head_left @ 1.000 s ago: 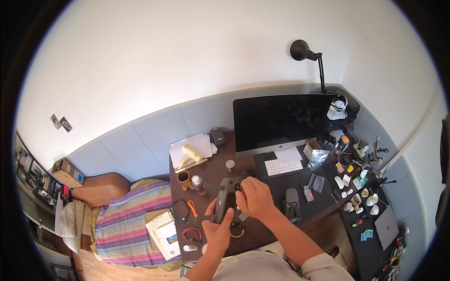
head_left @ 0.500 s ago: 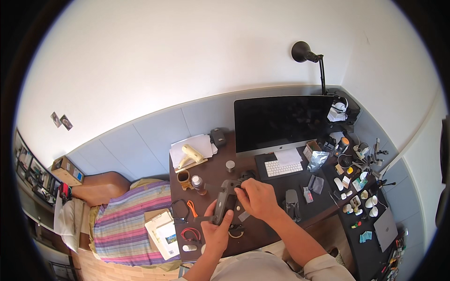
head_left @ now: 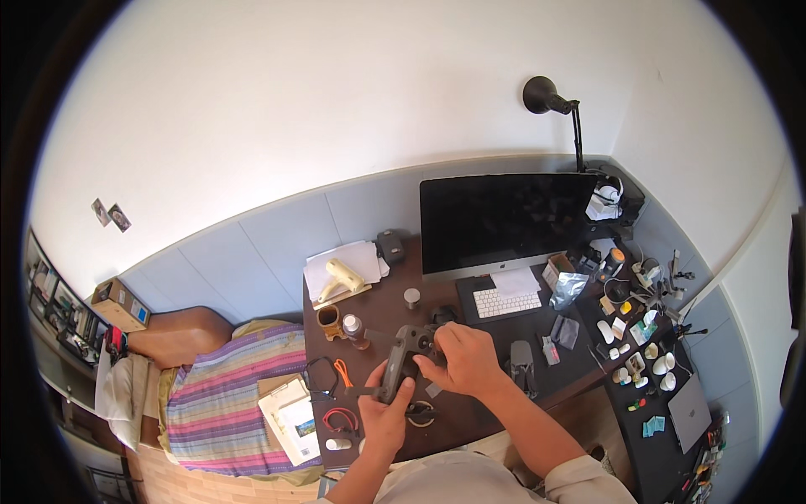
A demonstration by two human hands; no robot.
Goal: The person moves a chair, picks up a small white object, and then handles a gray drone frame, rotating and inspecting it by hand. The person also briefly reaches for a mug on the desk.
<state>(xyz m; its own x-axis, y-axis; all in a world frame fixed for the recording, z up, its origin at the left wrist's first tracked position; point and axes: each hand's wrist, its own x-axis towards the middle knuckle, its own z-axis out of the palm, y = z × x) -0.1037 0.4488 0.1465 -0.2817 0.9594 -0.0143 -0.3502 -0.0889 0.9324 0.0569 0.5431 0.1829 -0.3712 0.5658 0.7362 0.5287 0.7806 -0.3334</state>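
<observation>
A grey drone remote controller (head_left: 398,361) with its antenna flaps folded out is gripped in my left hand (head_left: 384,420), tilted above the front of the desk. My right hand (head_left: 467,359) is at the controller's upper right end, fingers curled by a round dark stick area, thumb pointing at the controller's face. Whatever its fingertips pinch is too small to make out. To the right of my right hand, a grey folded drone (head_left: 522,366) lies on the dark mat. Behind the controller sits a small dark round object (head_left: 442,315), partly hidden.
Left on the desk are a bottle (head_left: 354,329), a brown mug (head_left: 329,320), an orange cable (head_left: 342,373) and a red cable (head_left: 339,418). A monitor (head_left: 504,220) and keyboard (head_left: 507,302) stand behind. A cluttered side table with a laptop (head_left: 690,412) is at right.
My right hand has shifted slightly, its thumb moving down and away from the fingers, showing more of the controller's upper end. My left hand keeps holding the controller in nearly the same place.
</observation>
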